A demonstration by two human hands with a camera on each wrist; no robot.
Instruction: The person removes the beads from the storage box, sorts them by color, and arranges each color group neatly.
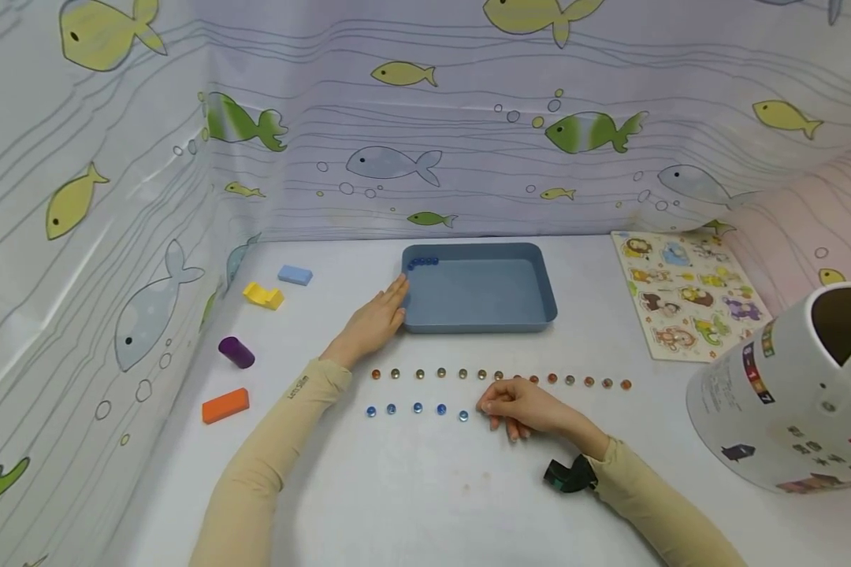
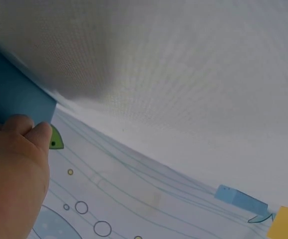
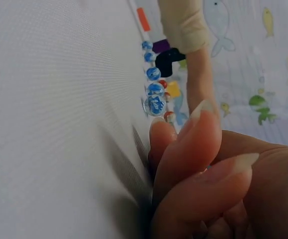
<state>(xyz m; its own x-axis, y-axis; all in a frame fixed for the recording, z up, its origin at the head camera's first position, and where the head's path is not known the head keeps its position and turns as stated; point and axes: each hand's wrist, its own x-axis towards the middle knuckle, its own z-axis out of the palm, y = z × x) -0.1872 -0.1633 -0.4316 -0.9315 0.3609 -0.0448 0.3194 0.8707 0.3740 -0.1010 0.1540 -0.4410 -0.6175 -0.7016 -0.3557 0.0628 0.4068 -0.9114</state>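
In the head view, my left hand (image 1: 372, 324) rests with straight fingers against the left wall of a blue-grey tray (image 1: 478, 327). The left wrist view shows these fingers (image 2: 43, 133) at the tray's blue side (image 2: 14, 84). Several dark blue marbles (image 1: 422, 261) lie in the tray's far left corner. My right hand (image 1: 528, 408) is low over the table, fingers curled, just right of a row of clear blue-swirled marbles (image 1: 417, 408). The closest marble (image 3: 156, 105) is right by its fingertips. I cannot tell whether a marble is between those fingers.
Behind the blue row runs a longer row of red and brownish marbles (image 1: 462, 374), partly behind my right hand. On the left are orange (image 1: 225, 405), purple (image 1: 237, 352), yellow (image 1: 263, 296) and light blue blocks (image 1: 295, 275). An animal puzzle board (image 1: 688, 295) and white bucket (image 1: 766, 409) stand right.
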